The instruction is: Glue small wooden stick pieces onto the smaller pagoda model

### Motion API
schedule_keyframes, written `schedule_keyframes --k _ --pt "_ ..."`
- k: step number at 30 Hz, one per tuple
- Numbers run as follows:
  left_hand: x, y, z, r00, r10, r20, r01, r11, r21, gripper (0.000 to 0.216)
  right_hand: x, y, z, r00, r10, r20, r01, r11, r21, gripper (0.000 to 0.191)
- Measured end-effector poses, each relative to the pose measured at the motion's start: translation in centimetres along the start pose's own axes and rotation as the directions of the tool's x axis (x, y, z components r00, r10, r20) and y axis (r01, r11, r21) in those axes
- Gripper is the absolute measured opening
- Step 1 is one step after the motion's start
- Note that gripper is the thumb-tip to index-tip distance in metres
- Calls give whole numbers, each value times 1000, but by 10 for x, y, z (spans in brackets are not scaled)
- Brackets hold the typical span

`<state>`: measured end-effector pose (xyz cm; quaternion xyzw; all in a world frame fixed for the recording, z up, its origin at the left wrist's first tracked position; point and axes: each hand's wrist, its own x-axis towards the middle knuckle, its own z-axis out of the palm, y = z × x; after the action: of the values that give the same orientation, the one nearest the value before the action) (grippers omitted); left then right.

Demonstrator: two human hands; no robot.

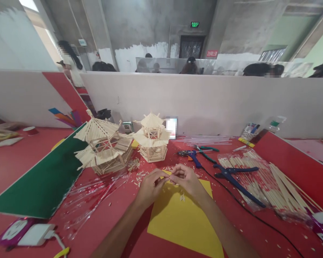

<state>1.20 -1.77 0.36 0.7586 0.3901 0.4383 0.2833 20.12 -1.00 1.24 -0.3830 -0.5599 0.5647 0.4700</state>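
Note:
My left hand (154, 182) and my right hand (185, 177) meet over the far edge of a yellow sheet (185, 225). Both are closed in a pinch, fingertips nearly touching; whatever sits between them is too small to name. Small pale wood bits (182, 197) lie on the sheet below my right hand. Beyond my hands stands a two-tiered pavilion model (152, 139) built of thin wooden sticks. A larger stick pavilion (103, 147) is to its left. Short cut stick pieces (140, 177) are scattered on the red table (129, 218) beside my left hand.
Right of my hands lie a blue glue gun (195, 157) with a trailing cord, green-handled pliers (207, 149), a large blue cutter (237, 181) and bagged wooden sticks (249, 168). Crumpled clear plastic (91, 193) and a green board (40, 182) are left. A white partition (204, 100) stands behind.

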Motion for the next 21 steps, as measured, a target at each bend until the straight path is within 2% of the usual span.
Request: schedule_keyframes --k 5,9,21 --pt "0 1 1 994 -93 -54 93 996 -3 16 0 -6 5 1000 13 -27 -11 996 93 25" --pt "1 0 1 994 -95 -62 95 995 -17 13 -1 -8 8 1000 4 -16 -1 992 129 24" --pt "1 2 3 991 -135 -22 136 989 49 17 0 -2 8 999 -34 3 34 999 37 25"
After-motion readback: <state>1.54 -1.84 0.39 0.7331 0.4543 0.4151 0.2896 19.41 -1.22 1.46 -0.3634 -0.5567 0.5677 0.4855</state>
